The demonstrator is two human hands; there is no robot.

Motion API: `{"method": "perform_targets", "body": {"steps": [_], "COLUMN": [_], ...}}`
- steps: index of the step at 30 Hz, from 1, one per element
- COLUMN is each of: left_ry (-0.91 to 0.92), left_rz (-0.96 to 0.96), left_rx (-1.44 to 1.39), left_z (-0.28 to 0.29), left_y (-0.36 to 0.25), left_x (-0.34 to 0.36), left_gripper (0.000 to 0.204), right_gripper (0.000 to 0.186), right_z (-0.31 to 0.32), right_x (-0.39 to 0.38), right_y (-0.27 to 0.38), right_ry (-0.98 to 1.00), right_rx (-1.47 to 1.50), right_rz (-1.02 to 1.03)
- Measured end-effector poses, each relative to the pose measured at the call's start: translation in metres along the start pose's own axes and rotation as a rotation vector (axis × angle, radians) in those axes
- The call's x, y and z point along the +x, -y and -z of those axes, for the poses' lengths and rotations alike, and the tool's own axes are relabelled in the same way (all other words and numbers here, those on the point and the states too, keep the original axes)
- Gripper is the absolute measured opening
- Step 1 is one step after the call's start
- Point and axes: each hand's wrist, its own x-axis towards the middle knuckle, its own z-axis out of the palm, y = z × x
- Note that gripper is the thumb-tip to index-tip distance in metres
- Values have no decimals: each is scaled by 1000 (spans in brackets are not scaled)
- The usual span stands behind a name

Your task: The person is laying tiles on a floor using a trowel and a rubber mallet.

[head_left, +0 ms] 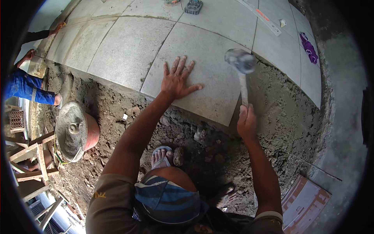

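Observation:
My left hand [178, 79] lies flat with spread fingers on a large grey floor tile [210, 74], near its left side. In my right hand [247, 121] is the pale handle of a mallet [240, 61], its blurred dark head raised over the tile's right corner. Wet grey mortar [276, 97] spreads beside the tile's right edge. The tile's near edge overhangs rough, lumpy ground.
Left stands a red bucket [92, 132] of grey mix. A co-worker in blue trousers [29, 87] is at far left, by wooden frames [41, 162]. A level [261, 15], purple cloth [308, 48] and dark tool [193, 6] lie on farther tiles. A cardboard box [306, 204] lies lower right.

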Motion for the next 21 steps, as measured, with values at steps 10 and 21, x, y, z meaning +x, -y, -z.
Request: {"method": "perform_targets", "body": {"steps": [10, 21], "left_ry": [77, 3], "left_rz": [-13, -7], "left_rx": [35, -1], "left_z": [10, 3], "left_y": [-2, 1], "left_x": [1, 1], "left_gripper": [131, 126], "right_gripper": [37, 40], "right_z": [24, 16], "right_x": [-12, -13], "right_y": [-11, -2], "right_ry": [138, 23], "right_rx": [-276, -54], "right_rz": [-111, -58]}}
